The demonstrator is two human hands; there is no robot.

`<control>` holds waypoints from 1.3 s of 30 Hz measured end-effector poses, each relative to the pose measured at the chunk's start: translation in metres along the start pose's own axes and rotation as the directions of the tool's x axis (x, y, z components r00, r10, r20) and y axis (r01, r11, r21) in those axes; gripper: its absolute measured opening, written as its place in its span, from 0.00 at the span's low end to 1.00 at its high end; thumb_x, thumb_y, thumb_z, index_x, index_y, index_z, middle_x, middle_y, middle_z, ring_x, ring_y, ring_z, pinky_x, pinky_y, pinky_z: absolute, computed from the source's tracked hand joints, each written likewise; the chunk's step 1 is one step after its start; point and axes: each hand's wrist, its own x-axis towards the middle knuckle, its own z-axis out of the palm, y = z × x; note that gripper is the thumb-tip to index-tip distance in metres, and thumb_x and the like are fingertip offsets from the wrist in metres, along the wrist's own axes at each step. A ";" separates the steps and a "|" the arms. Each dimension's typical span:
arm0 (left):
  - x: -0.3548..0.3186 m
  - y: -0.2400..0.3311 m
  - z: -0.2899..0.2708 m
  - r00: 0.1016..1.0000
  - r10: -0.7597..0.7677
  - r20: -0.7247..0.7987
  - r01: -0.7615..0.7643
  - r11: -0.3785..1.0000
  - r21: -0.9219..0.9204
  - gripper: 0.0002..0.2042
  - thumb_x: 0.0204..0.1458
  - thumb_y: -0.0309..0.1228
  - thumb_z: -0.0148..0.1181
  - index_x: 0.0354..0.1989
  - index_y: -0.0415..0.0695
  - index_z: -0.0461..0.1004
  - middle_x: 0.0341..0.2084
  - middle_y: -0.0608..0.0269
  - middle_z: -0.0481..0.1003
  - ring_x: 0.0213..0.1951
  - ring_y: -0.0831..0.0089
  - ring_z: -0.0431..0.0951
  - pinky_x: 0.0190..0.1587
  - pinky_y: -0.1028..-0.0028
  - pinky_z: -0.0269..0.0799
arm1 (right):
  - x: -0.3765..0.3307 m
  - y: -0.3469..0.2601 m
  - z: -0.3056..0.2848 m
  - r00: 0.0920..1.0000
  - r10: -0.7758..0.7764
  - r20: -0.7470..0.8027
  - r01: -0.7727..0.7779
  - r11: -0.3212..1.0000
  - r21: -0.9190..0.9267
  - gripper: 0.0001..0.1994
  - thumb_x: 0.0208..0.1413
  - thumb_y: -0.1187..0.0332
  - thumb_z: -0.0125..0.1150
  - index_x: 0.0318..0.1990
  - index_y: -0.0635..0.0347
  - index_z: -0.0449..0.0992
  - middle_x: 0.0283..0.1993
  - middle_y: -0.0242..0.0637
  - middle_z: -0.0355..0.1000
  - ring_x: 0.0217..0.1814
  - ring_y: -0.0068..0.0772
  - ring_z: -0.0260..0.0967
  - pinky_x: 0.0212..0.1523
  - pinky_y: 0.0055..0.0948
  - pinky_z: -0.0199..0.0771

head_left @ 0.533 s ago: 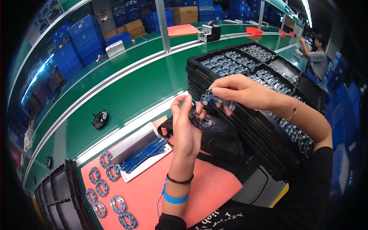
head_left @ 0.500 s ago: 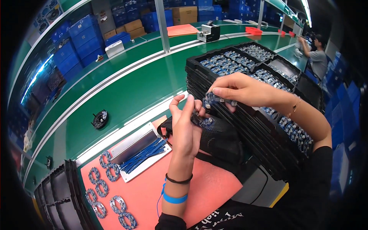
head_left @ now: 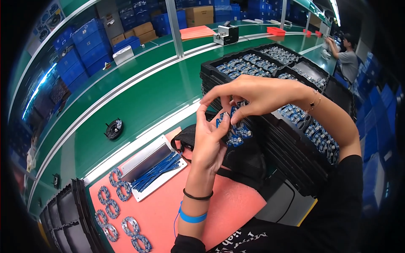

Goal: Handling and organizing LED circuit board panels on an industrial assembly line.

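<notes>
Both hands come together above a black mesh bag (head_left: 247, 158), in front of the stacked trays. My left hand (head_left: 209, 137) is closed with its thumb and fingers on small blue ring-shaped circuit boards (head_left: 239, 135). From the right, my right hand (head_left: 263, 96) reaches over and pinches the same cluster of boards; some of its fingertips are hidden behind them. How many boards are between the hands I cannot make out. On the pink mat below lie pairs of similar ring boards (head_left: 130, 225), set edge to edge.
Stacked black trays (head_left: 270, 139) filled with boards stand at right. Blue cable ties (head_left: 156, 173) lie on a white metal plate (head_left: 175, 172). Other black trays (head_left: 63, 215) stand at lower left. A black round part (head_left: 114, 129) sits on the green conveyor (head_left: 147, 101). A person (head_left: 348, 59) works far right.
My right hand has moved left and closed in on my left hand, whose fingers have drawn in. The boards, earlier held partly apart, are now together between both hands.
</notes>
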 end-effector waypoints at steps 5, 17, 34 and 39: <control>0.000 -0.003 0.000 0.995 0.001 -0.099 -0.011 0.995 -0.099 0.28 0.49 0.17 0.48 0.58 0.43 0.46 0.44 0.49 0.67 0.45 0.66 0.71 0.47 0.67 0.71 | 0.000 0.012 0.011 0.963 -0.165 -0.213 0.110 0.963 -0.247 0.30 0.37 0.70 0.66 0.52 0.59 0.64 0.38 0.40 0.64 0.41 0.34 0.63 0.38 0.32 0.68; 0.000 0.003 -0.001 0.967 -0.043 -0.253 -0.013 0.976 -0.217 0.23 0.51 0.18 0.45 0.56 0.42 0.50 0.47 0.51 0.65 0.45 0.67 0.70 0.45 0.69 0.70 | -0.015 -0.005 0.037 0.802 -0.597 0.011 0.357 0.463 -0.811 0.07 0.32 0.68 0.59 0.19 0.56 0.66 0.22 0.29 0.62 0.31 0.29 0.61 0.31 0.27 0.61; -0.001 0.002 -0.006 0.995 -0.012 -0.103 -0.014 0.968 -0.249 0.19 0.55 0.23 0.44 0.54 0.42 0.50 0.50 0.42 0.63 0.52 0.60 0.65 0.50 0.67 0.68 | -0.020 0.008 0.045 0.652 -0.756 -0.057 0.403 0.409 -0.818 0.04 0.34 0.73 0.56 0.20 0.61 0.68 0.21 0.30 0.55 0.26 0.25 0.61 0.33 0.26 0.67; 0.000 -0.001 0.005 0.986 -0.054 -0.159 0.013 0.968 -0.249 0.18 0.55 0.22 0.44 0.53 0.43 0.50 0.50 0.42 0.63 0.52 0.59 0.66 0.52 0.66 0.65 | -0.030 0.007 0.041 0.728 -0.685 0.034 0.384 0.366 -0.848 0.03 0.38 0.73 0.56 0.23 0.62 0.71 0.26 0.32 0.62 0.29 0.26 0.64 0.30 0.27 0.66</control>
